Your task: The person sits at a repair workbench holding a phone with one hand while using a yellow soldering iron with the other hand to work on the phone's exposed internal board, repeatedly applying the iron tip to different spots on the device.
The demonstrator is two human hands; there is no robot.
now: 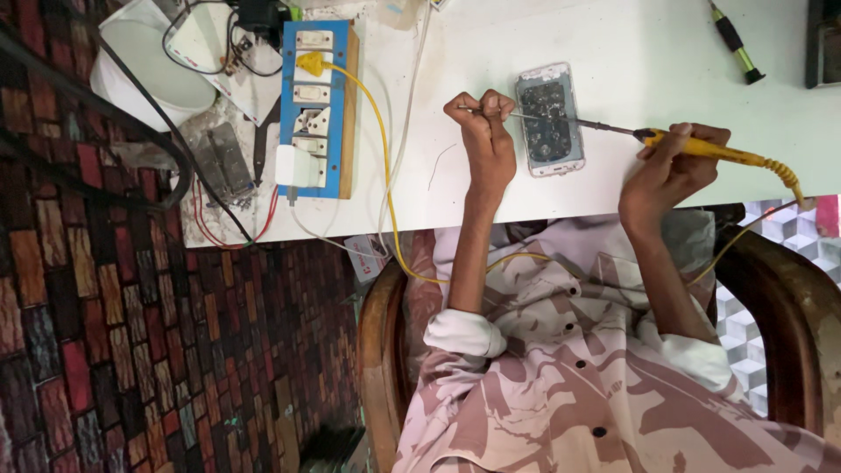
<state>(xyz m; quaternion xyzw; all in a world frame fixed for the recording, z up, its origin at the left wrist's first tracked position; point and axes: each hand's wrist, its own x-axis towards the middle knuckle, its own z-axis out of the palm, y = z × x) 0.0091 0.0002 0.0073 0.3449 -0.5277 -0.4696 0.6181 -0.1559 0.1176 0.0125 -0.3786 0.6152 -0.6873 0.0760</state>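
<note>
We see a white table (613,52) whose near edge runs just below both wrists; bare surface lies open around the opened phone (549,120), while the left end is crowded by a blue switchboard (317,105) and tangled wires. A screwdriver (734,40) lies well apart, near the far right corner. The left hand (488,140) is closed in a fist around a thin wire (473,109), its forearm rising from the table edge, wrist straight, just left of the phone. The right hand (670,166) grips the yellow soldering iron (701,146) in a pen-like hold, wrist bent over the table edge. The iron's long axis runs almost level across the view, handle to the right with its coiled cord trailing off, dark tip pointing left over the phone's upper part toward the left fist. The phone lies flat between the hands, long axis running away from the edge, its exposed inside facing up.
</note>
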